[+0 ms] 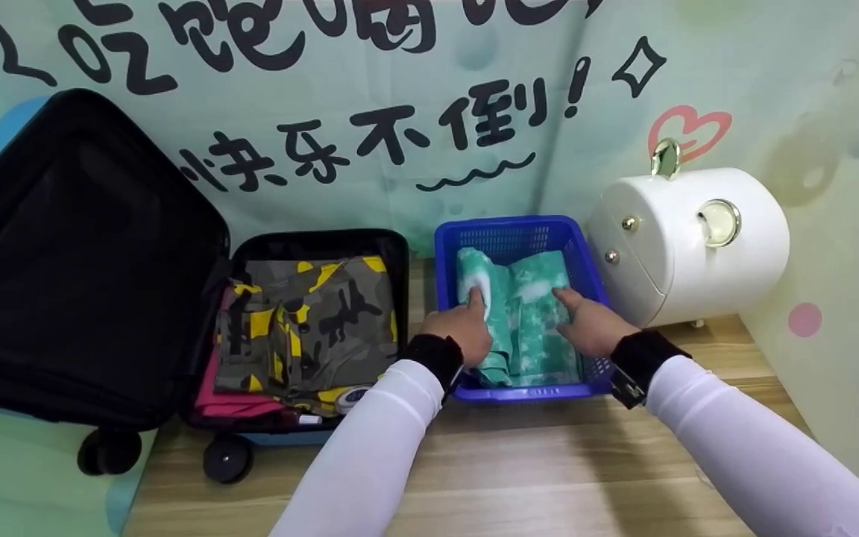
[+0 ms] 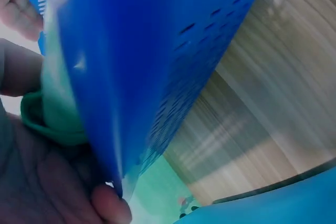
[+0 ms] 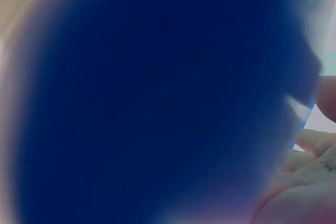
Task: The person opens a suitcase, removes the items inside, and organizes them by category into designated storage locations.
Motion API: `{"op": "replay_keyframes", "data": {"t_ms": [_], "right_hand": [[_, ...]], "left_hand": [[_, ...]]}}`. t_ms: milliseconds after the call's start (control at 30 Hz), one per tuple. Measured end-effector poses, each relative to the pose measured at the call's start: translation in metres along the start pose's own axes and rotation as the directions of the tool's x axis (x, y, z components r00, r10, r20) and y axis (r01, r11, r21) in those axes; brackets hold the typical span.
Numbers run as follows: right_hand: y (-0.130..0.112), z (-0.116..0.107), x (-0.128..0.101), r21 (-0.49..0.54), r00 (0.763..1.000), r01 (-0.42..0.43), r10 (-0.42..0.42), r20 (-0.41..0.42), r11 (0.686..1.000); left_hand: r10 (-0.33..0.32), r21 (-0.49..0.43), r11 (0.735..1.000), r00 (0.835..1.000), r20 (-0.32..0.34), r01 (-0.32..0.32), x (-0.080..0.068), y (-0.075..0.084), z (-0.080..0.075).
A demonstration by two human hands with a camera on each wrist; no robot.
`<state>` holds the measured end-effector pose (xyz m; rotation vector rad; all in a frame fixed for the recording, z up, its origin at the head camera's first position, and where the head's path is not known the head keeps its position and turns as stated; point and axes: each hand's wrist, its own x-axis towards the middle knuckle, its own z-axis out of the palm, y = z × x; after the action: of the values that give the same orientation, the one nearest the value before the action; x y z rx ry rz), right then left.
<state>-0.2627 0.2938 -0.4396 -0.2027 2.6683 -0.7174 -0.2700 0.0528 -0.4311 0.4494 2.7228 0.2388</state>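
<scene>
- Your left hand (image 1: 461,328) and right hand (image 1: 591,325) both grip the green tie-dye cloth (image 1: 523,317), fingers curled on it
- The cloth lies inside the blue basket (image 1: 508,233) on the bench (image 1: 519,462)
- The open suitcase (image 1: 325,246) beside it holds a camouflage garment (image 1: 310,321)

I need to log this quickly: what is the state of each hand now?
Left hand: grips the green tie-dye cloth in the blue basket.
Right hand: on the same cloth; grip cannot be told.
</scene>
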Motion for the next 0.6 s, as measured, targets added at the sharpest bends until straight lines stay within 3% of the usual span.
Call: {"op": "replay_keyframes", "data": {"t_ms": [267,400,600], "right_hand": [[-0.002,0.008,-0.004,-0.14,0.996,0.05,-0.038,0.084,0.989],[-0.005,0.011,-0.005,-0.175,0.994,0.026,-0.006,0.11,0.984],[-0.003,0.013,-0.005,-0.23,0.994,0.032,-0.007,0.107,0.973]], "left_hand": [[-0.024,0.202,0.979,1.0,-0.004,0.025,0.001,0.009,0.009],[-0.029,0.225,0.974,0.999,0.026,0.022,0.002,0.008,0.013],[-0.02,0.236,0.972,1.0,0.001,0.019,0.001,0.01,0.015]]}}
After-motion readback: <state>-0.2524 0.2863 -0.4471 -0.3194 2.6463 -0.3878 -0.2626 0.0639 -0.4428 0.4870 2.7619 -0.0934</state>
